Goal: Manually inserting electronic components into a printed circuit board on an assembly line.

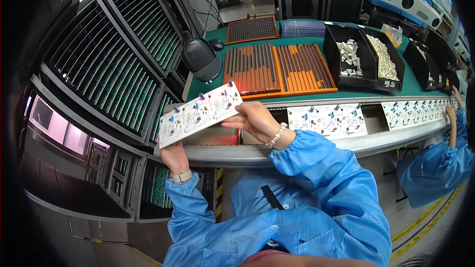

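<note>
A white circuit board (198,114) with blue, black and red parts standing on it is held tilted above the conveyor rail. My left hand (174,157) grips its near left corner from below; most of those fingers are hidden under the board. At the right edge, my right hand (256,121) pinches the board between thumb and fingers. Just beyond the board stands a dark barcode scanner (202,60) on its base. Red light falls on the conveyor and on an orange component tray (251,69) behind the board.
Left of me stand tall racks (99,69) filled with green boards. More white boards (326,120) lie along the conveyor (227,154) to the right. Black bins (363,59) of white connectors sit on the green table (297,41). A co-worker's hands (451,112) are at the far right.
</note>
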